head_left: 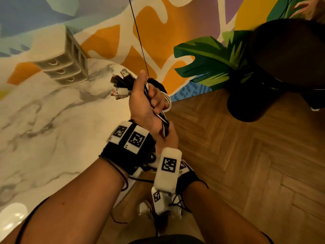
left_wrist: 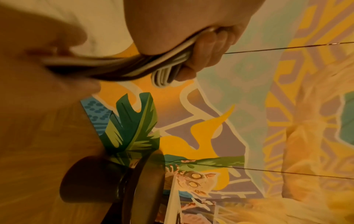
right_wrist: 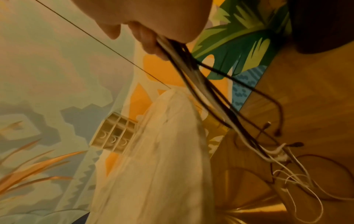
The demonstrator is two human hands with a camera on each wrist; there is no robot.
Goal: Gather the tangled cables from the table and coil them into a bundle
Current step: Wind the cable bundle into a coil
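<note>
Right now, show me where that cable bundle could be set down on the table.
The marble table is bare from the small drawer unit down to the left forearm; set it there. The crowded spot is the table's right edge, where the left hand and right hand grip the cables.

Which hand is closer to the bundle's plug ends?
Left. The left hand grips the cables just below the plug ends; the right hand holds them lower down, beside the left wrist.
</note>
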